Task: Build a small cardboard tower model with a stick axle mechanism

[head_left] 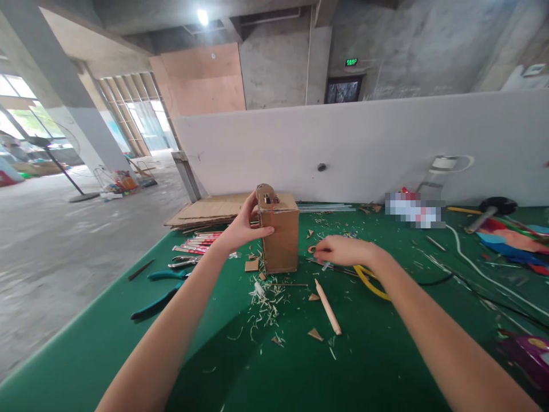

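Observation:
My left hand (245,229) grips an upright cardboard box (281,243) at its upper left, thumb across the near face and fingers behind its left side. On top of the box are a round cardboard piece (265,190) and small dark parts (269,199). To the right of the box, my right hand (338,250) is closed just above the table, with a small orange ring-shaped thing (311,249) at its fingertips. Under that hand lie thin dark metal blades (337,266) and a yellow loop (369,283). A pointed wooden stick (328,309) lies in front.
Pale shavings (268,303) and cardboard scraps (315,334) litter the green table (107,349). Teal-handled pliers (160,297) and red-white packets (198,243) lie left. Flat cardboard sheets (210,209) are stacked behind. A white cable (467,257) and a glue gun-like purple item (525,357) are right.

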